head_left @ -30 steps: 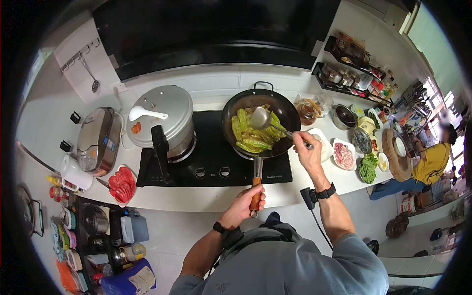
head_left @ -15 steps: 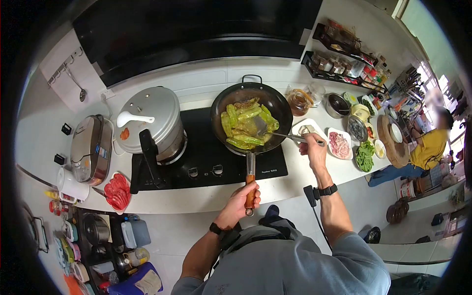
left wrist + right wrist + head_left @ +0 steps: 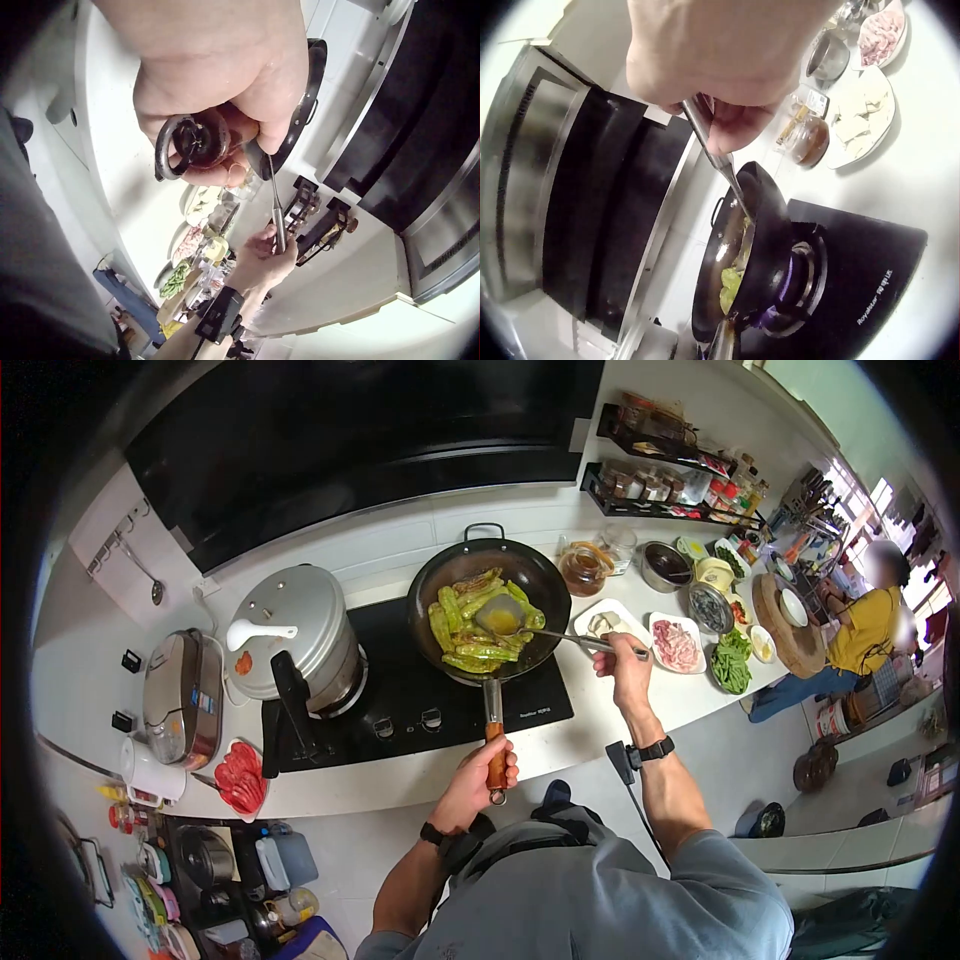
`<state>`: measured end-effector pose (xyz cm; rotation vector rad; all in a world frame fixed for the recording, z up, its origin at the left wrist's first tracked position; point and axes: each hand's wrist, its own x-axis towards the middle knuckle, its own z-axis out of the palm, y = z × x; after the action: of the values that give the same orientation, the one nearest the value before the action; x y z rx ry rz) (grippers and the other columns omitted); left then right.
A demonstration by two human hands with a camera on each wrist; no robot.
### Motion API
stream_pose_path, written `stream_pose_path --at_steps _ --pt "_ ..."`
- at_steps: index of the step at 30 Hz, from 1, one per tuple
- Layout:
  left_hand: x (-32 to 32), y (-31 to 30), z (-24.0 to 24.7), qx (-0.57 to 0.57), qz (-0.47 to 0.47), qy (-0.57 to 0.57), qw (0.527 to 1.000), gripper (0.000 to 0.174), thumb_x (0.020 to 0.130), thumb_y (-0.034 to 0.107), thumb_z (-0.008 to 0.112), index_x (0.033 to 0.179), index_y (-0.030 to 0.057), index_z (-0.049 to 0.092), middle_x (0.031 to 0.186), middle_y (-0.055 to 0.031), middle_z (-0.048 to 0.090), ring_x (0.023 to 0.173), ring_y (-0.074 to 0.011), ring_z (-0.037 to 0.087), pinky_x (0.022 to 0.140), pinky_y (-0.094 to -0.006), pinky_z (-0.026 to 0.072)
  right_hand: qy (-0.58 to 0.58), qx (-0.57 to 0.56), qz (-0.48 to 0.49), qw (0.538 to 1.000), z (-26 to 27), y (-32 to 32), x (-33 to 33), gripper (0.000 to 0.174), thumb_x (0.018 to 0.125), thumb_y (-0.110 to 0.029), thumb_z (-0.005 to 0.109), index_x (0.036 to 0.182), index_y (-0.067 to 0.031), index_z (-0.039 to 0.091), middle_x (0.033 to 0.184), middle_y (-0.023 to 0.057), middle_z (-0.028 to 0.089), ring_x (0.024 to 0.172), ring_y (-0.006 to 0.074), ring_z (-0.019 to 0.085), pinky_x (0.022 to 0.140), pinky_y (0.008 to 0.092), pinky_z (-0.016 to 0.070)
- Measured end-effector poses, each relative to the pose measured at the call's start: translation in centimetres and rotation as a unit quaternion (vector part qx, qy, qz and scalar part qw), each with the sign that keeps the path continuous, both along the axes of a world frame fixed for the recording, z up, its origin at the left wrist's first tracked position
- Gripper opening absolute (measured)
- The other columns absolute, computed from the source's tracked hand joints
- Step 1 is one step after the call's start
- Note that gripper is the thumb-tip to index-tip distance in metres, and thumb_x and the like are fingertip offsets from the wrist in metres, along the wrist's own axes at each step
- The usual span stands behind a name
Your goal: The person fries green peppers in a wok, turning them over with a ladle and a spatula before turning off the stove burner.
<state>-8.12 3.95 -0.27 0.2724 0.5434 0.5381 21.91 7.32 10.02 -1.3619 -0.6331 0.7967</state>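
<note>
The left hand [image 3: 475, 785] grips the wooden handle [image 3: 496, 762] of a black wok [image 3: 420, 600]; in the left wrist view the fingers of this hand [image 3: 217, 82] curl round the handle, its end ring showing. In the right hand [image 3: 628, 675] is the metal handle [image 3: 575, 638] of a ladle, whose bowl [image 3: 500, 616] lies among green peppers [image 3: 480, 650] in the wok and holds some yellowish liquid. The right wrist view shows the right hand [image 3: 712, 60] above the wok [image 3: 769, 262], with thumb and fingers round the ladle's shaft [image 3: 711, 139]. A blue flame glows under the wok.
Left of the wok stands a large lidded pot [image 3: 290, 625] with a white spoon [image 3: 262, 632]. A plate of red slices [image 3: 240, 778] is at the counter's left. On the right are a jar [image 3: 584, 568], sliced meat [image 3: 676, 644] and green vegetables [image 3: 732, 662]. A person in yellow [image 3: 862, 632] stands beyond.
The ladle's bowl has turned upward among the peppers and now holds liquid. The right hand has moved lower beside the wok. The head view has shifted, and the left hand keeps its grip.
</note>
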Motion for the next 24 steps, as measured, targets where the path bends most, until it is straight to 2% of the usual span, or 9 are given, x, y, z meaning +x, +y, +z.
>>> stream_pose_path --at_steps 4,8,10,11,12,14,15,23,24 --pt "0.0 0.0 0.5 -0.005 0.0 0.013 1.0 0.024 0.106 0.032 0.062 0.104 0.0077 0.057 0.084 -0.0041 0.059 0.071 -0.016 0.06 0.06 -0.0299 0.0508 0.002 0.025 -0.023 0.999 1.1 0.1 0.9 0.027 0.099 -0.023 0.063 0.099 0.0035 0.07 0.074 0.0112 0.07 0.058 0.0154 0.064 0.052 0.0288 0.0526" --pt "0.1 -0.2 0.6 -0.004 0.004 0.027 1.0 0.024 0.107 0.034 0.059 0.106 0.0097 0.057 0.083 -0.0021 0.059 0.069 -0.0143 0.057 0.058 -0.0281 0.0486 -0.088 0.018 -0.026 0.996 2.4 -0.4 1.2 0.03 0.1 -0.025 0.065 0.098 0.0038 0.072 0.075 0.0083 0.07 0.06 0.0126 0.064 0.056 0.0279 0.0521" --pt "0.1 -0.2 0.8 -0.003 0.001 0.026 1.0 0.024 0.107 0.034 0.059 0.106 0.0095 0.057 0.083 -0.0019 0.059 0.068 -0.0139 0.057 0.058 -0.0278 0.0485 -0.253 0.041 -0.009 0.967 2.6 -0.7 1.2 0.025 0.1 -0.021 0.066 0.1 0.003 0.074 0.078 0.0083 0.071 0.067 0.0138 0.067 0.062 0.0294 0.0539" --pt "0.0 -0.2 0.9 -0.003 -0.001 0.024 1.0 0.025 0.107 0.034 0.059 0.106 0.0093 0.057 0.083 -0.0017 0.059 0.068 -0.0134 0.056 0.058 -0.0275 0.0485 -0.347 0.06 -0.007 0.936 2.6 -0.9 1.5 0.018 0.097 -0.016 0.07 0.102 0.0012 0.075 0.082 0.0109 0.073 0.075 0.0189 0.071 0.069 0.0322 0.0558" --pt "0.0 -0.2 0.8 -0.004 -0.001 0.024 1.0 0.025 0.107 0.034 0.059 0.106 0.0093 0.057 0.083 -0.0017 0.059 0.068 -0.0134 0.056 0.058 -0.0275 0.0485 -0.347 0.059 -0.007 0.936 3.0 -1.0 1.4 0.018 0.097 -0.016 0.07 0.102 0.0012 0.075 0.082 0.0109 0.073 0.075 0.0189 0.071 0.069 0.0322 0.0558" --pt "0.0 -0.2 0.8 -0.012 0.006 0.016 1.0 0.024 0.106 0.032 0.062 0.104 0.008 0.058 0.083 -0.0033 0.059 0.069 -0.0147 0.058 0.059 -0.0284 0.0485 -0.469 0.121 0.01 0.875 3.9 -1.4 1.2 0.016 0.093 -0.014 0.073 0.101 0.0002 0.075 0.085 0.0144 0.074 0.079 0.0241 0.073 0.073 0.0348 0.0562" --pt "0.1 -0.2 0.9 -0.013 0.006 0.016 1.0 0.024 0.106 0.032 0.062 0.104 0.008 0.058 0.083 -0.0033 0.059 0.069 -0.0147 0.058 0.059 -0.0284 0.0485 -0.469 0.114 0.018 0.876 4.3 -1.6 0.9 0.014 0.092 -0.012 0.074 0.099 0.0001 0.075 0.088 0.0166 0.075 0.078 0.0291 0.074 0.073 0.0359 0.0569" --pt "0.1 -0.1 0.7 -0.014 -0.003 0.01 1.0 0.025 0.106 0.034 0.061 0.104 0.0093 0.057 0.082 -0.0025 0.059 0.067 -0.0147 0.058 0.056 -0.0287 0.0478 -0.534 0.126 0.039 0.835 3.4 -0.8 0.7 0.01 0.09 -0.009 0.074 0.095 -0.0005 0.075 0.084 0.0156 0.073 0.074 0.0313 0.072 0.068 0.0382 0.0568" --pt "0.0 -0.1 0.6 -0.015 -0.003 0.011 1.0 0.025 0.106 0.034 0.061 0.104 0.0093 0.057 0.082 -0.0025 0.059 0.067 -0.0147 0.058 0.056 -0.0287 0.0478 -0.563 0.132 0.054 0.814 3.8 -0.8 0.5 0.01 0.089 -0.009 0.074 0.095 -0.0012 0.075 0.083 0.0152 0.072 0.072 0.0315 0.071 0.066 0.0392 0.0561"
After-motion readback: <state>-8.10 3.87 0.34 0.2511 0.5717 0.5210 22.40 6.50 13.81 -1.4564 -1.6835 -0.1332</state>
